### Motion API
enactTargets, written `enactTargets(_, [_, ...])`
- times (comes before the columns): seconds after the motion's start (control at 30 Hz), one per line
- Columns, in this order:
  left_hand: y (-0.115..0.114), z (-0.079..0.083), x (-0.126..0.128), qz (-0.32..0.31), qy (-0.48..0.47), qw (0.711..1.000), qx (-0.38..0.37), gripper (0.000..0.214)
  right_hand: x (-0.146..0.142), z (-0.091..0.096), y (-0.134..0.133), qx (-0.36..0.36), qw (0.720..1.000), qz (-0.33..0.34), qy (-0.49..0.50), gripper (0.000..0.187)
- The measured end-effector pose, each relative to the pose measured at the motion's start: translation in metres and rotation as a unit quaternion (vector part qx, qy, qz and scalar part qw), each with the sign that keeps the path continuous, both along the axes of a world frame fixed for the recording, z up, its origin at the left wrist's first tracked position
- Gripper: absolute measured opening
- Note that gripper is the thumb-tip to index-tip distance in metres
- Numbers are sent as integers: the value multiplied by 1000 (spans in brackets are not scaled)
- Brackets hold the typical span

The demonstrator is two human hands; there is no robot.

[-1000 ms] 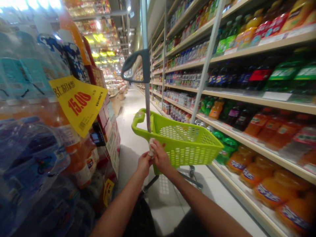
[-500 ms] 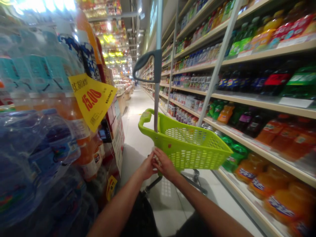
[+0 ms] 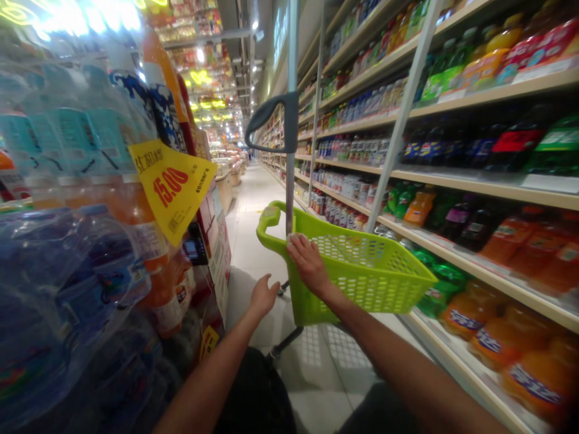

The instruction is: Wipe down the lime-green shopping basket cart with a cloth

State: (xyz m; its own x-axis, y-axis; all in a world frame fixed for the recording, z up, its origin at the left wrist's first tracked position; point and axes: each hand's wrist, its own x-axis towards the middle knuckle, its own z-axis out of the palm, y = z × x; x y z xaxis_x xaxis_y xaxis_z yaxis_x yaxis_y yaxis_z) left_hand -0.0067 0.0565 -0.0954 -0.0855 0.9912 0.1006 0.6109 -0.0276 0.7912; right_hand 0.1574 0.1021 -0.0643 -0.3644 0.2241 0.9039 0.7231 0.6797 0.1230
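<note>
In the head view, my right hand [image 3: 310, 265] reaches over the near side of a lime-green shopping cart basket [image 3: 362, 289], close to the foot of its grey pole. Its fingers lie together, and a small whitish thing shows at the fingertips, too blurred to name. Whether the fingertips touch the rim I cannot tell. Left of the basket, my left hand [image 3: 265, 296] hangs in the air with thumb and fingers apart and nothing in it. A dark grey loop handle [image 3: 290, 123] sits higher on the pole. I see nothing inside the basket through its holes.
Shelves [image 3: 479, 181] of bottled drinks run along the right, close to the basket. On the left stand wrapped packs of bottles [image 3: 90, 259] with a yellow price card [image 3: 174, 190] sticking out. A pale floor aisle [image 3: 248, 187] stretches ahead between them.
My hands were together low beside the basket. They have parted: the right has risen to the basket's rim by the pole, the left has drawn slightly left and opened.
</note>
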Motion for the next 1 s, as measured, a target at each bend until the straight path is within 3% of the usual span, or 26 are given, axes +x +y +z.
enactTargets(0.07, [1, 0, -3, 4, 97, 995, 31, 50, -4, 10, 10, 23, 999, -6, -22, 40])
enactTargets(0.17, [-2, -1, -3, -3, 198, 979, 44, 51, -8, 5, 20, 25, 998, -3, -60, 38])
enactTargets(0.33, [-7, -10, -1, -16, 281, 959, 40, 52, -3, -36, 21, -18, 992, -3, -121, 38])
enactTargets(0.53, [-10, -25, 3, -40, 304, 952, 19, 54, 11, -93, 7, -66, 983, 21, -173, 34])
enactTargets(0.63, [-12, -29, 5, -46, 306, 951, 10, 53, 13, -106, 1, -84, 978, 48, -188, 33])
enactTargets(0.73, [-12, -30, 4, -43, 309, 950, 15, 54, 9, -87, -2, -78, 983, 62, -154, 34])
enactTargets(0.93, [-2, -24, 3, -34, 320, 946, 46, 58, -9, -4, 10, -52, 998, 21, -35, 39])
enactTargets(1.0, [0, -20, 4, -37, 324, 943, 66, 60, -11, 5, 15, -51, 998, 19, -35, 38])
